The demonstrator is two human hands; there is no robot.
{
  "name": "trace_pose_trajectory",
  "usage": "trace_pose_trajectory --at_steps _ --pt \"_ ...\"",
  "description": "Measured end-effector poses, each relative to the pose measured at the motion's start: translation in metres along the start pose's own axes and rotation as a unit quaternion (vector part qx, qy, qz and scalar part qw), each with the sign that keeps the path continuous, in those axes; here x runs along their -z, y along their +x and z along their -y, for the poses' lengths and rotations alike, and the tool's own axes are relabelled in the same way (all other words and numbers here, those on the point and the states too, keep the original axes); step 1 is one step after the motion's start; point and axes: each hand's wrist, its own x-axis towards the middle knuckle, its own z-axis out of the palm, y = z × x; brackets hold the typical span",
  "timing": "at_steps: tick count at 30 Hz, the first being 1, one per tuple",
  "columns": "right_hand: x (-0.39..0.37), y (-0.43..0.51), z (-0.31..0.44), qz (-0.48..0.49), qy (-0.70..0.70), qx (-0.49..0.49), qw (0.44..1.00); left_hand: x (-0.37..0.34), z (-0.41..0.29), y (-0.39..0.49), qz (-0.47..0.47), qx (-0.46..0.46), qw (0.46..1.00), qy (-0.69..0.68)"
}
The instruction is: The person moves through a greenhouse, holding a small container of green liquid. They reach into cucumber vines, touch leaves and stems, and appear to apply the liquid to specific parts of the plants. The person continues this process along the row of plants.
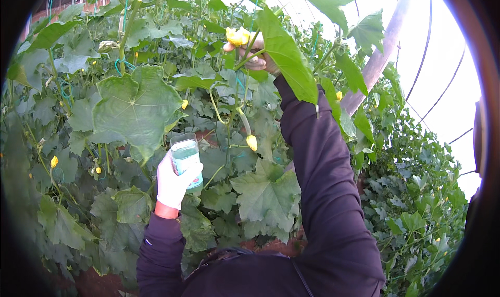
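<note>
My left hand [174, 179], in a white glove, is closed around a clear cup [185, 152] holding a bluish-green liquid. My right hand [259, 54] is raised at the upper middle, among the stems beside a yellow blossom [237, 36]. A large green leaf [289, 56] covers part of that hand, so whether its fingers grip the blossom or a stem cannot be told. Below it hangs a slender young gourd-like fruit [244, 121] with a yellow flower [252, 142] at its tip. A broad leaf [136, 107] spreads above and left of the cup.
Dense vines climb green strings [125, 11] all around. A thick pale post [377, 66] leans at the upper right, with thin curved frame rods [424, 52] beyond it. More vines [422, 215] stand at the right; reddish-brown ground [97, 283] shows low at the left.
</note>
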Motion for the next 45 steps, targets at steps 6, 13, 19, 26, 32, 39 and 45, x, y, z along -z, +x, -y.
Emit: trace_pose_trajectory --at_steps 6,13,19,26,32,39,45 --pt "-0.048 -0.021 0.022 -0.064 -0.169 -0.012 0.983 0.001 -0.005 -0.003 0.002 0.010 1.000 -0.007" --pt "-0.028 -0.056 -0.006 -0.298 -0.191 0.118 0.928 -0.001 0.000 -0.002 0.033 0.008 0.999 -0.007" --pt "-0.041 -0.069 -0.033 -0.543 -0.096 0.214 0.806 -0.005 0.004 -0.004 0.043 0.026 0.995 -0.084" --pt "-0.069 -0.078 -0.040 -0.556 0.046 0.281 0.781 -0.001 0.005 -0.006 0.059 0.011 0.998 -0.038" --pt "-0.069 -0.084 -0.066 -0.513 0.122 0.350 0.774 0.002 0.004 -0.008 0.034 0.015 0.998 -0.055" --pt "-0.176 -0.117 -0.175 -0.363 -0.086 0.084 0.924 0.030 -0.019 -0.055 0.050 0.000 0.999 -0.003" --pt "-0.261 -0.150 -0.436 0.180 -0.424 -0.364 0.809 0.066 -0.045 -0.104 0.020 0.018 0.999 0.034"
